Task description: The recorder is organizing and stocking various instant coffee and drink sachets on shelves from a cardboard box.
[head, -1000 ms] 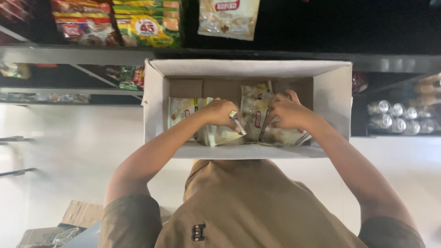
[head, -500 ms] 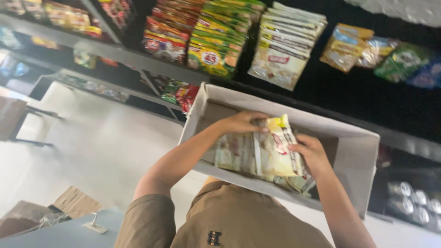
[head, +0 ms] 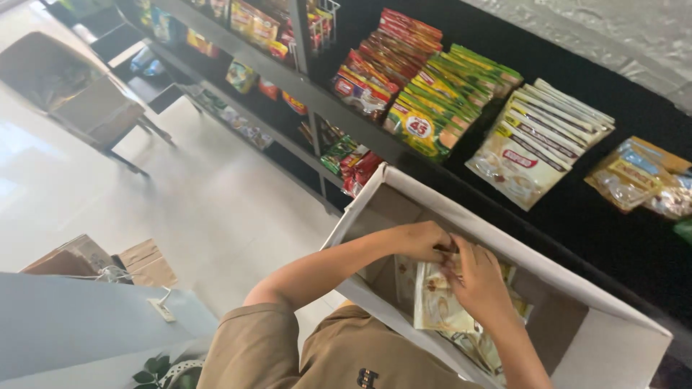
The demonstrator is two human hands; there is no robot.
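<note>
Nearest the camera, both hands work inside an open white cardboard box held against the person's olive-brown shirt. The right hand grips a pale cream foil sachet pack by its upper edge, fingers curled over it, so the pack stands upright just above the other sachets lying in the box. The left hand meets it at the top, fingertips pinching the same pack or a neighbour; which one I cannot tell. The step in hand looks like picking stock out of the box. The next move probably calls for lifting the pack clear of the box wall. Beyond the box runs a black metal shelf carrying rows of similar cream packets, green-and-yellow packets and red packets.
</note>
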